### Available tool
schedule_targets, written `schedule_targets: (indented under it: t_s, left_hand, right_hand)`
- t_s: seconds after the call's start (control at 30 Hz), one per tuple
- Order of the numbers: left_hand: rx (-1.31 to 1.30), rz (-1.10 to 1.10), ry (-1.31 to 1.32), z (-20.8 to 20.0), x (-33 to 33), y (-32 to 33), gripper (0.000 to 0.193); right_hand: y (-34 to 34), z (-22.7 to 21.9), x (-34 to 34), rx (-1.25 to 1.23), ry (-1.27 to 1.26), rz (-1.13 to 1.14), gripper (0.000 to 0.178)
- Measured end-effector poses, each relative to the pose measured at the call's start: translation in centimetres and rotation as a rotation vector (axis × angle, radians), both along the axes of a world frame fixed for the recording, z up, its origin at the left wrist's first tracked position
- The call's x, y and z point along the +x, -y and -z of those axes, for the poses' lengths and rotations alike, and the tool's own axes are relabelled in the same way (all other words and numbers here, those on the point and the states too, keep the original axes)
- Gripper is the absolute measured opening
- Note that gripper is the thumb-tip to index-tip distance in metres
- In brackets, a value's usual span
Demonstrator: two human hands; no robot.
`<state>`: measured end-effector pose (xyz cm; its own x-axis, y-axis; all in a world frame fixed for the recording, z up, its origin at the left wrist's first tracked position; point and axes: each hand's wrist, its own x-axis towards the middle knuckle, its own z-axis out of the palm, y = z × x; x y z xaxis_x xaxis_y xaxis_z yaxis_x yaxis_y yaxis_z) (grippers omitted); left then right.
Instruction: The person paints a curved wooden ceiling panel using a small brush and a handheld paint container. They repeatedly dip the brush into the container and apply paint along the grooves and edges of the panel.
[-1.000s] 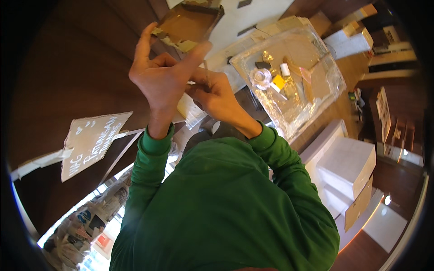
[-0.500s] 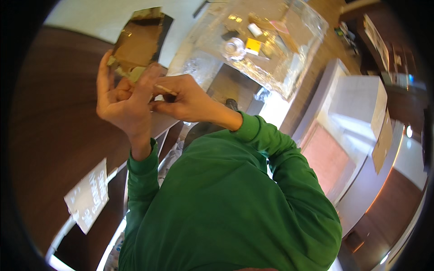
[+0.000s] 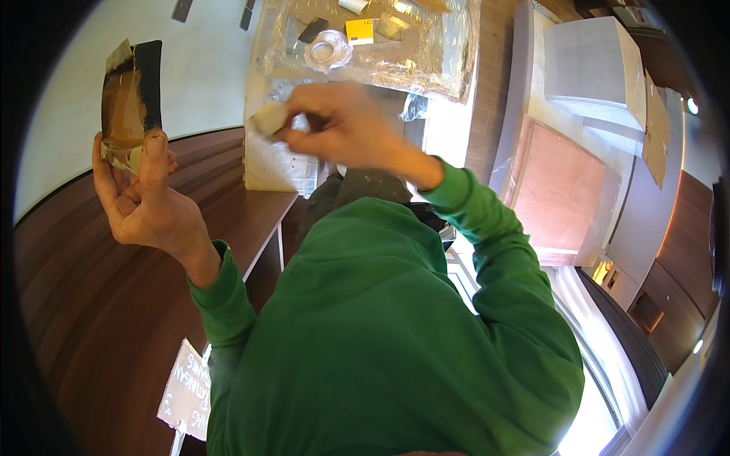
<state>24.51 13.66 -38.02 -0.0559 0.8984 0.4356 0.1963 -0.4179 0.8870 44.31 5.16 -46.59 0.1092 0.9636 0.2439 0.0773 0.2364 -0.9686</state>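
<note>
Item: flat brown-and-black cardboard piece (image 3: 129, 102), upright, pinched by my left hand (image 3: 144, 201) at its lower end. My right hand (image 3: 342, 129) pinches a small pale scrap (image 3: 269, 118).

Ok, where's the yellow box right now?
In the head view, the yellow box lies at the top centre, inside the clear plastic bag, just right of the white tape roll.

Glossy brown tape on a dark panel (image 3: 131, 99); crinkled clear plastic sheet (image 3: 426, 53); matt wood tabletop (image 3: 91, 304).
</note>
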Motion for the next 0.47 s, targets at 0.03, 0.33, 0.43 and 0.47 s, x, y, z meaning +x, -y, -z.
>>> schedule_targets:
  t_s: [0.03, 0.33, 0.43, 0.47]
  left_hand:
    - [-0.005, 0.012, -0.006, 0.2, -0.3, -0.5, 0.066]
    - [-0.114, 0.005, 0.015, 3.8, -2.6, 0.3, 0.07]
    - [-0.123, 0.004, -0.019, 4.4, -4.1, 0.6, 0.071]
    - [-0.125, 0.01, -0.035, 4.6, -4.7, 0.7, 0.072]
  right_hand:
    - [0.7, 0.1, 1.4, 0.019, 0.149, 0.074, 0.017]
    - [7.4, 2.0, 9.7, -0.319, 0.017, 0.421, 0.007]
    - [9.3, 3.5, 10.5, -0.32, -0.001, 0.516, 0.006]
    - [9.9, 3.8, 11.1, -0.388, -0.021, 0.473, 0.009]
